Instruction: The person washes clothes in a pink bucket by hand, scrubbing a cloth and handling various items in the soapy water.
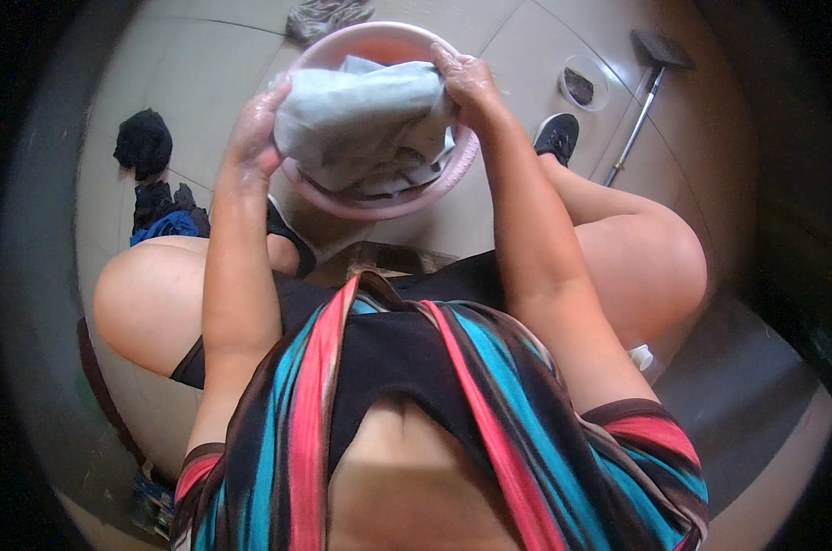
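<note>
A pale grey-white cloth [367, 110] is stretched between my two hands over a pink plastic basin [388, 31] on the tiled floor. My left hand [256, 131] grips its left end, with fingers wet and bearing some suds. At the other end my right hand [467, 79] holds the fabric, thumb uppermost, also wet. The cloth's lower folds hang down into the basin and hide most of its inside. Whether water stands in the basin cannot be seen.
Black bundled cloth [143, 144] and a dark and blue clothing heap [171, 217] lie left. A grey cloth [326, 17] lies beyond the basin. To the right are a clear plastic tub [584, 82] with something dark inside and a long-handled brush [640, 127]. A white bottle cap [641, 357] shows beside my right leg.
</note>
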The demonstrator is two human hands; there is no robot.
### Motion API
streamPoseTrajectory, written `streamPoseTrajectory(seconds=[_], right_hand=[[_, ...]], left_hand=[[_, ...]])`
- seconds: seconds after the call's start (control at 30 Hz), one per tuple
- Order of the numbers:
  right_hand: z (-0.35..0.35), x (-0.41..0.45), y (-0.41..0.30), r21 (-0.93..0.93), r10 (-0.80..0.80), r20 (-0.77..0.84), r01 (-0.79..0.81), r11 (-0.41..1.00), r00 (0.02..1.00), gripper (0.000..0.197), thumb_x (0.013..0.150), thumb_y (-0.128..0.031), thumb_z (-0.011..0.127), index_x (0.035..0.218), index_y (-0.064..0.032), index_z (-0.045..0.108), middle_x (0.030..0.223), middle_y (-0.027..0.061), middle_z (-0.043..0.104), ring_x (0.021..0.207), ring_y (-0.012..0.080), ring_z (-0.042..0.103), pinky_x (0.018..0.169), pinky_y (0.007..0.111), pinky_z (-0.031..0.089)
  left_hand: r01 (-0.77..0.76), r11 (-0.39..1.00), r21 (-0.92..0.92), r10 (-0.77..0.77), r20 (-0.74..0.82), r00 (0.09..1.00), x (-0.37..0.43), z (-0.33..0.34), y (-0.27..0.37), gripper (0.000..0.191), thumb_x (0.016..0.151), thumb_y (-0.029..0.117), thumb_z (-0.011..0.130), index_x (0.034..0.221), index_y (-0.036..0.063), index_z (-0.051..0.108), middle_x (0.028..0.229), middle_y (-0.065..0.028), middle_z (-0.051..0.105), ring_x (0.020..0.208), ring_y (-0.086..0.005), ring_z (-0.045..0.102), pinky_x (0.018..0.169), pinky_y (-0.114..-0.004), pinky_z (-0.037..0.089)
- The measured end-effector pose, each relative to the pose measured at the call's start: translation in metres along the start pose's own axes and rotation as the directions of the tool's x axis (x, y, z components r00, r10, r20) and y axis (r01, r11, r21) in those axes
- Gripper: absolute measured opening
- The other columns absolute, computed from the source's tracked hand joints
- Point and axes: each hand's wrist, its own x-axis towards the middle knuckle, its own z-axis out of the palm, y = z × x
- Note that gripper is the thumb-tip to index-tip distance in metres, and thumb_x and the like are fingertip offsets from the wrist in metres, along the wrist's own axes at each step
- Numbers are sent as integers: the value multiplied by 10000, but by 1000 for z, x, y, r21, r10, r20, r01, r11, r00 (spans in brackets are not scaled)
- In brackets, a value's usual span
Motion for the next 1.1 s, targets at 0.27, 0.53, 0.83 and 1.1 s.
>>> streamPoseTrajectory(seconds=[0.27,0.53,0.83,1.1], right_hand=[[16,-23,-21,534,175,214,-265,803,961,368,894,-283,547,1096,23,512,863,108,584,704,197,567,628,380,502],[3,-32,-15,-144,-66,527,165,976,847,572,671,-206,752,1162,-8,535,1055,84,609,929,206,565,888,314,419],[44,-57,-33,167,-506,331,478,862,796,477,609,-147,713,1050,-37,573,934,116,634,836,250,615,771,326,498],[75,-57,-6,-416,-724,-70,639,647,687,260,807,-286,588,702,-48,578,645,145,564,588,321,570,545,407,453]], left_hand=[[55,942,-332,22,224,974,-1,26,-65,563,851,259,607,1280,-4,355,1187,-125,515,1084,-228,530,903,-379,471],[69,866,-494,12,160,987,14,2,-25,416,953,305,379,1207,-18,447,1136,-186,556,1026,-300,567,873,-440,490],[-78,941,-329,26,-160,987,4,20,-29,518,957,423,315,1243,4,420,1186,-160,525,1081,-264,529,937,-410,443],[11,973,-229,-39,-118,992,23,51,-74,459,929,408,430,1228,61,459,1193,-94,499,1092,-197,483,902,-324,440]])
